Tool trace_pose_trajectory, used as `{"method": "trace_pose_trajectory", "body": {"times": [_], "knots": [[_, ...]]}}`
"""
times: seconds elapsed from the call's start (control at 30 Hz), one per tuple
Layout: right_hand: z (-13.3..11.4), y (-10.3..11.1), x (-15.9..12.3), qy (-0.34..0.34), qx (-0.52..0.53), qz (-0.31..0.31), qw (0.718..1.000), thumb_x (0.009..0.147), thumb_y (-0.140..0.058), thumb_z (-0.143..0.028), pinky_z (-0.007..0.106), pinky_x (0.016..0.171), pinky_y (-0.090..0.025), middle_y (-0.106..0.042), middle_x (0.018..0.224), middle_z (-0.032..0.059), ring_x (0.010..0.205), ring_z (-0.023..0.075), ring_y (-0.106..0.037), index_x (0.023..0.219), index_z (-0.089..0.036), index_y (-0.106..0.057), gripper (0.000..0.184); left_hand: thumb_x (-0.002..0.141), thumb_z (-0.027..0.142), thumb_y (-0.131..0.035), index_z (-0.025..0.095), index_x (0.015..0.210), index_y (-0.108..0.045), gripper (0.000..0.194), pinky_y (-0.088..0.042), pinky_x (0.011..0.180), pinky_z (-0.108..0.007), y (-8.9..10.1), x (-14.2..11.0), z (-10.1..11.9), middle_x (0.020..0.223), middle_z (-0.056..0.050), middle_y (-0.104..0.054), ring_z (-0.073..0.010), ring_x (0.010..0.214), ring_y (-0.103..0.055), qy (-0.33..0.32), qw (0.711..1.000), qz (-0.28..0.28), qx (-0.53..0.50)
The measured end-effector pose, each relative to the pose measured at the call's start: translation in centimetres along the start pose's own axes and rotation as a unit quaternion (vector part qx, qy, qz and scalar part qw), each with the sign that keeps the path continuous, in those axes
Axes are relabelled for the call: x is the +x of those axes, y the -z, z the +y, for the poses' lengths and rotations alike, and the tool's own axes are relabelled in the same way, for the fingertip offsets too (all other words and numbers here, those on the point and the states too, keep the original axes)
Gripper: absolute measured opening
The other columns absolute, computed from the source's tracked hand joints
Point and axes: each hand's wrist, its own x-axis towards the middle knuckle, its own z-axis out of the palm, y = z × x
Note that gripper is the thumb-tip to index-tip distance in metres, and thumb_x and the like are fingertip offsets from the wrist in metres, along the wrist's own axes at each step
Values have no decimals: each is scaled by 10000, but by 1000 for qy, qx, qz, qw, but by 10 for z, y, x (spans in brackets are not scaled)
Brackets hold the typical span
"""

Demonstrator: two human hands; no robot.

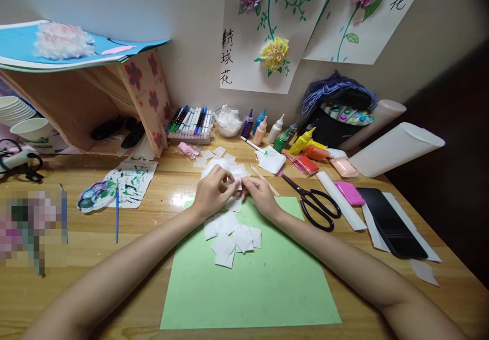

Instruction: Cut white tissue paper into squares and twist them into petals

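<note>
Above the far edge of a light green sheet (248,299), my left hand (214,190) and my right hand (262,196) are close together, fingers pinched. Between their fingertips is a small white paper square (239,181), partly covered by the fingers. Loose white paper squares (225,246) lie overlapping on the green sheet below my hands. Just behind my hands, another pile of white squares (219,163) rests on the wooden table. To the right of this pile lies a thin wooden stick (267,181).
Black-handled scissors (305,194) and a phone (393,223) lie to the right. Several paint bottles (281,141), a glass bowl with white paper (229,121) and markers (191,121) line the back. At left are a paintbrush (117,218) and a paint-stained paper (135,182).
</note>
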Motion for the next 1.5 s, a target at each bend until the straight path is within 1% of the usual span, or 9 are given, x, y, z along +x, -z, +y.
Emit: {"method": "trace_pose_trajectory", "body": {"times": [0.13, 0.2, 0.33, 0.47, 0.63, 0.83, 1.07, 1.3, 1.5], "knots": [[-1, 1, 1, -29, 29, -36, 999, 821, -554, -462, 241, 540, -452, -618, 653, 18, 555, 113, -553, 745, -149, -641, 334, 806, 337, -578, 178, 779, -592, 161, -389, 583, -212, 0, -1, -1, 761, -9, -545, -98, 635, -523, 11, 999, 36, 25], [-3, 2, 2, -37, 38, -45, 998, 813, -568, -455, 236, 540, -454, -629, 653, 24, 554, 109, -558, 744, -142, -646, 330, 792, 333, -593, 174, 770, -610, 161, -386, 567, -208, 0, -2, 0, 730, -5, -550, -92, 608, -521, 3, 998, 48, 35], [-4, 1, 2, -62, 62, -43, 995, 797, -568, -482, 230, 499, -444, -635, 585, 32, 502, 109, -562, 704, -130, -630, 369, 778, 332, -608, 173, 741, -639, 167, -362, 527, -198, -1, -3, 1, 675, 3, -557, -80, 567, -520, -14, 996, 69, 61], [-4, 1, 2, -66, 59, -41, 995, 799, -560, -488, 223, 470, -424, -634, 549, 32, 470, 108, -554, 694, -130, -620, 378, 760, 306, -624, 171, 715, -655, 145, -337, 502, -194, -2, -4, 2, 637, 9, -557, -71, 531, -499, -12, 994, 81, 70], [-5, 1, 2, -58, 40, -56, 996, 824, -547, -460, 220, 473, -417, -630, 550, 27, 481, 107, -551, 721, -132, -633, 354, 753, 286, -614, 159, 659, -650, 162, -311, 486, -206, -3, -4, 2, 579, 10, -529, -78, 504, -451, 7, 996, 67, 62], [-3, 1, 1, -59, 18, -40, 997, 815, -559, -464, 223, 467, -413, -629, 539, 22, 457, 100, -533, 756, -131, -665, 354, 761, 269, -601, 158, 651, -643, 162, -308, 500, -217, -2, -3, 2, 572, 11, -511, -84, 518, -434, 11, 998, 55, 41], [-5, 2, 2, -57, 0, -9, 998, 771, -611, -459, 223, 440, -406, -614, 528, 11, 430, 90, -507, 798, -124, -701, 348, 762, 270, -608, 158, 650, -639, 161, -309, 507, -215, -2, -3, 0, 575, 15, -500, -82, 523, -429, 20, 998, 55, 27], [-6, 1, 3, -60, 7, -8, 998, 760, -628, -447, 221, 448, -415, -609, 525, 6, 444, 92, -523, 786, -127, -693, 328, 762, 272, -605, 162, 645, -622, 162, -305, 502, -213, -3, -3, -2, 574, 17, -500, -83, 527, -431, 8, 998, 58, 24], [-5, 2, 3, -58, 1, -10, 998, 769, -615, -448, 226, 443, -405, -600, 519, 1, 437, 92, -511, 776, -129, -681, 325, 755, 270, -609, 161, 651, -625, 152, -311, 506, -217, -2, -3, 0, 581, 14, -512, -83, 521, -431, 15, 998, 53, 25]]}}
